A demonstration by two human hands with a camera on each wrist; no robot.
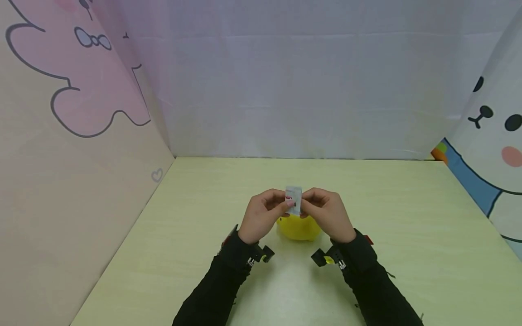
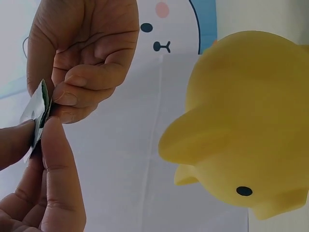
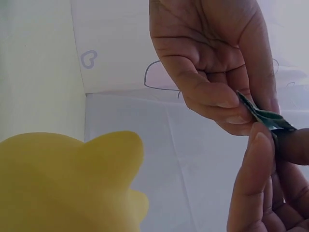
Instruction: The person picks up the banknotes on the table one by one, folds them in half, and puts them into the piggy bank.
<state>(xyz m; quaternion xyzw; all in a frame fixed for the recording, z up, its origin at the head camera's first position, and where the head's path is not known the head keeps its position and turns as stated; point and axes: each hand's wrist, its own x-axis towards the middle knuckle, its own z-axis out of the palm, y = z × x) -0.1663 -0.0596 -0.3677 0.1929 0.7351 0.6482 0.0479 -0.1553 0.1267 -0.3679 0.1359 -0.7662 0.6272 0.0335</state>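
My left hand (image 1: 262, 216) and right hand (image 1: 328, 213) meet over the table, pinching a small folded piece of paper (image 1: 293, 199) between thumbs and fingers. Its whitish face bears red and dark print in the head view. From the right wrist view, the paper (image 3: 265, 117) shows dark green on its other side, with layers parting at one edge. Close below the hands sits a yellow pig figure (image 1: 299, 230), its top hidden by them. Rounded ears, a black eye and a snout mark the pig (image 2: 251, 116) in the left wrist view.
The pale yellow table (image 1: 183, 194) extends around the pig. White cloth (image 1: 310, 90) hangs behind its far edge. A pink cartoon panel (image 1: 89, 81) stands on the left, and a white bear panel (image 1: 489, 149) on the right. Both wrists wear dark camera straps.
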